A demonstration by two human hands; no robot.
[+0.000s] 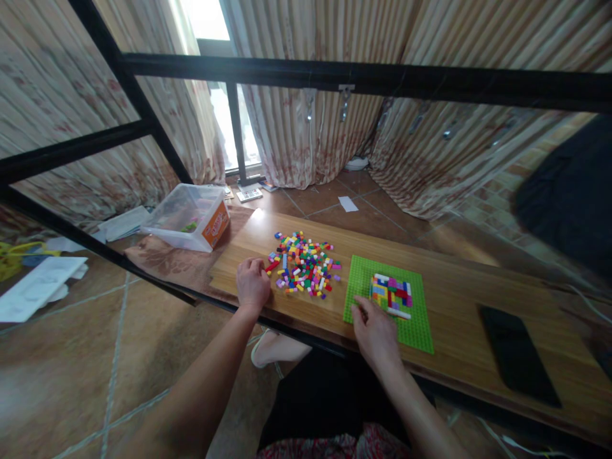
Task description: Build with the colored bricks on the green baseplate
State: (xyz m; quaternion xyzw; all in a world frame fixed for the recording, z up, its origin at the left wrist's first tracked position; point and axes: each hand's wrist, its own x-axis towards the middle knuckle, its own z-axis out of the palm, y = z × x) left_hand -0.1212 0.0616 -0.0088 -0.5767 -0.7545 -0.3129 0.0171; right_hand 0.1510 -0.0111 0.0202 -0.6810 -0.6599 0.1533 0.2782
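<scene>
A loose heap of small multicoloured toy bricks (308, 264) lies on the wooden bench. At the heap's left edge rests my left hand (253, 285), fingers curled down; whatever is under them is hidden. On a green studded baseplate (421, 331) to the right stands a low rectangular build of toy bricks (394, 296) in white, yellow, blue, red and purple. My right hand (376, 328) is over the plate's left part, just beside the build's near left corner. Its thumb and forefinger are close together, and anything between them is too small to make out.
A black phone-like slab (519, 354) lies at the bench's (454, 293) right end. A clear plastic box (186, 220) with an orange label sits left of the bench on a brown cloth (157, 264). A dark metal bar (335, 71) crosses in front of the curtains.
</scene>
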